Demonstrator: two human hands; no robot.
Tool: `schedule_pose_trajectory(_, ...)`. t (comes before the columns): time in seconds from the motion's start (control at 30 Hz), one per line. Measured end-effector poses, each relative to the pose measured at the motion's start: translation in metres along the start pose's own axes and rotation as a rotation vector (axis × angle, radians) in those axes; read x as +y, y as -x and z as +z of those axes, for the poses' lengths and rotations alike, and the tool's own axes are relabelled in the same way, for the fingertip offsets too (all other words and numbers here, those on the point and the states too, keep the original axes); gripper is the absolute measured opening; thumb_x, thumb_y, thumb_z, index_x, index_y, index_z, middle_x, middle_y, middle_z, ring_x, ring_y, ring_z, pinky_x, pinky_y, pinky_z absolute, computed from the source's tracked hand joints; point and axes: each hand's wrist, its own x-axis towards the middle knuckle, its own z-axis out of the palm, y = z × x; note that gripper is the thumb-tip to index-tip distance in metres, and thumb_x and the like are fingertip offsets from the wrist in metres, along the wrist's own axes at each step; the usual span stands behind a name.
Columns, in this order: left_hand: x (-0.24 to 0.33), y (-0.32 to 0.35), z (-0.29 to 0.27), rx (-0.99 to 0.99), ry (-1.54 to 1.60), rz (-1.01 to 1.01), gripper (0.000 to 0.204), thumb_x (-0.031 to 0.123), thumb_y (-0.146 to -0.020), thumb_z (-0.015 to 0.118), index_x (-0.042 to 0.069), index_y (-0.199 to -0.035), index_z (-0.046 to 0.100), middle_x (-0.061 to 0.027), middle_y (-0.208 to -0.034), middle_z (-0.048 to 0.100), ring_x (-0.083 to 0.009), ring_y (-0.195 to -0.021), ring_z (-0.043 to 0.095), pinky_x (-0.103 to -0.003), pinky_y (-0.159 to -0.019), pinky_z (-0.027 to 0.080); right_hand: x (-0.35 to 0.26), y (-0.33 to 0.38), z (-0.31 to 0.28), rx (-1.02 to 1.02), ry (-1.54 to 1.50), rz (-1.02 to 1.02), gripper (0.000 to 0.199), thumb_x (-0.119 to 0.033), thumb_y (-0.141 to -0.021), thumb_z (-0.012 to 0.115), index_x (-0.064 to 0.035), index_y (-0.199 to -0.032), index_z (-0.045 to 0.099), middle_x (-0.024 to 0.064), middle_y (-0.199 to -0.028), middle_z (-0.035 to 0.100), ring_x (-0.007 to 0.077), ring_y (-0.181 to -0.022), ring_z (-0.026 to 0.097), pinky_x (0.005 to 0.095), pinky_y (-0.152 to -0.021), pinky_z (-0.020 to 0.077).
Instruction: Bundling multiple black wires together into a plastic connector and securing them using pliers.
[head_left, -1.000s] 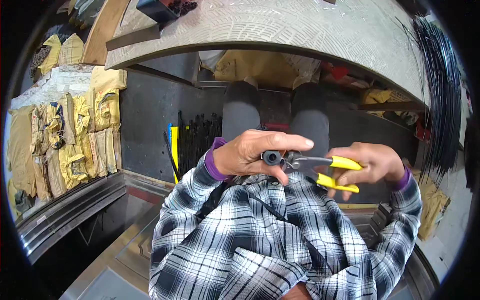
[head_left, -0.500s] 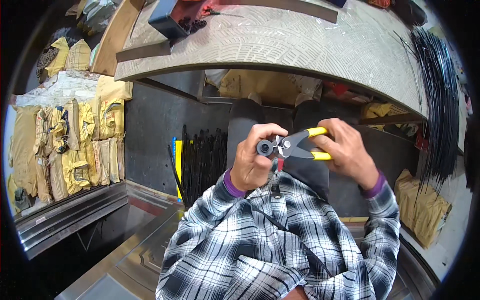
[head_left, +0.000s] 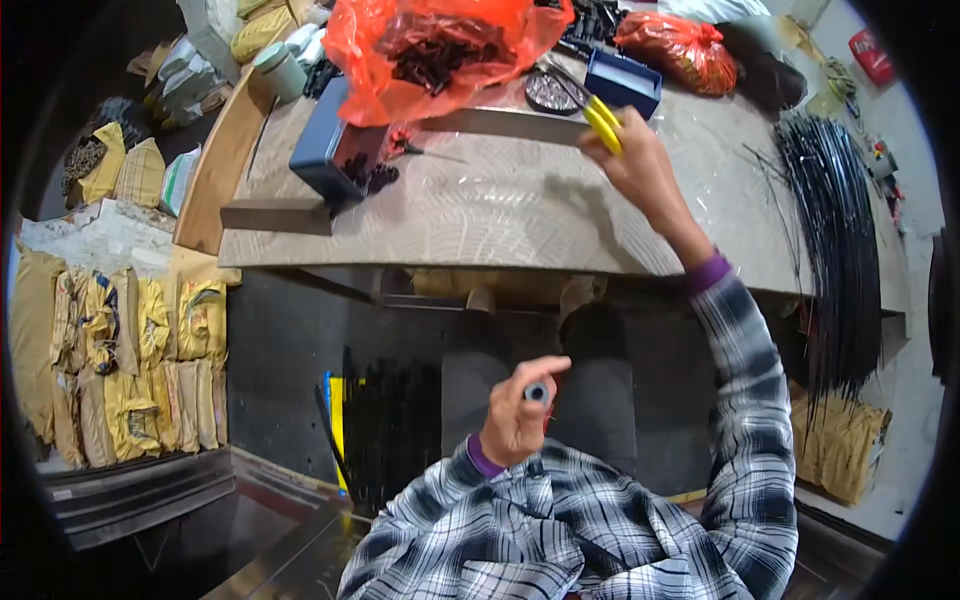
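My left hand (head_left: 513, 412), low over my lap, is closed around a slim dark cylinder whose round, hollow-looking end (head_left: 537, 392) faces up between thumb and forefinger. The rest of it is hidden in the fist. Stretched out over the table, my right hand (head_left: 640, 165) grips yellow-handled nippers (head_left: 602, 122) by the handles. Their metal jaws point away from me, over or beside a round shallow dish (head_left: 551, 94); whether they touch it I cannot tell. Just right of the nippers stands a small open blue box (head_left: 622, 84).
An open red plastic bag (head_left: 350, 60) of small dark pieces lies behind a blue bin (head_left: 322, 150). A tied red bag (head_left: 680, 52) sits at the far right. Thin black rods (head_left: 835, 260) overhang the table's right end. More black strips (head_left: 395, 430) stand beside my legs.
My right hand has carried the nippers from the cylinder at my lap up and away over the table. The left hand stays low with the cylinder. The view now takes in more table.
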Motion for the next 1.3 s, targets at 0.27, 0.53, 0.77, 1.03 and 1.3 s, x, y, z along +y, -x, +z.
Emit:
schedule_pose_trajectory(0.27,-0.010,-0.011,-0.016,0.043,0.055,0.000,0.065,0.052,-0.091,0.027,-0.006,-0.104,0.052,-0.0024,-0.060,0.046,-0.0078,-0.051,0.041,-0.022,-0.048,0.032,0.042,-0.101,0.053,-0.114,0.428,-0.058,0.026,-0.029,-0.074,0.066,-0.0128,-0.095,0.064,0.0103,-0.094,0.050,0.0281,-0.089,0.055,0.0393,-0.071,0.0438)
schedule_pose_trajectory(0.53,-0.016,-0.016,-0.025,0.057,0.105,-0.019,0.065,0.053,-0.091,0.027,-0.005,-0.104,0.052,-0.0025,-0.060,0.047,-0.0080,-0.053,0.042,-0.022,-0.050,0.032,0.047,-0.110,0.061,-0.074,0.453,-0.154,0.021,-0.015,-0.074,0.061,-0.0105,-0.095,0.063,0.0090,-0.094,0.051,0.0275,-0.088,0.056,0.0386,-0.068,0.0453)
schedule_pose_trajectory(0.77,-0.011,-0.013,-0.029,0.052,0.122,-0.063,0.068,0.054,-0.091,0.022,-0.005,-0.104,0.052,-0.0018,-0.059,0.045,-0.0075,-0.051,0.040,-0.023,-0.049,0.031,0.053,-0.107,0.053,0.024,0.419,-0.225,0.015,-0.009,-0.072,0.058,-0.0073,-0.086,0.064,0.0080,-0.094,0.053,0.0263,-0.086,0.058,0.0387,-0.068,0.0474)
schedule_pose_trajectory(1.03,0.003,-0.019,-0.030,0.065,0.161,-0.083,0.074,0.057,-0.090,0.023,-0.007,-0.119,0.045,0.0005,-0.061,0.043,-0.0066,-0.055,0.038,-0.021,-0.051,0.029,-0.025,-0.014,0.000,0.043,-0.043,-0.287,0.011,-0.015,-0.081,0.060,-0.0045,-0.085,0.061,0.0077,-0.091,0.057,0.0235,-0.078,0.059,0.0328,-0.066,0.0460)
schedule_pose_trajectory(1.3,0.017,-0.019,-0.005,-0.065,0.189,0.037,0.053,0.039,-0.094,0.033,-0.008,-0.114,0.043,-0.0066,-0.066,0.048,-0.0110,-0.053,0.042,-0.024,-0.050,0.034,-0.113,0.142,-0.030,0.069,-0.544,-0.078,0.016,-0.001,-0.068,0.070,-0.0008,-0.083,0.067,0.0105,-0.093,0.054,0.0180,-0.081,0.054,0.0257,-0.066,0.0445)
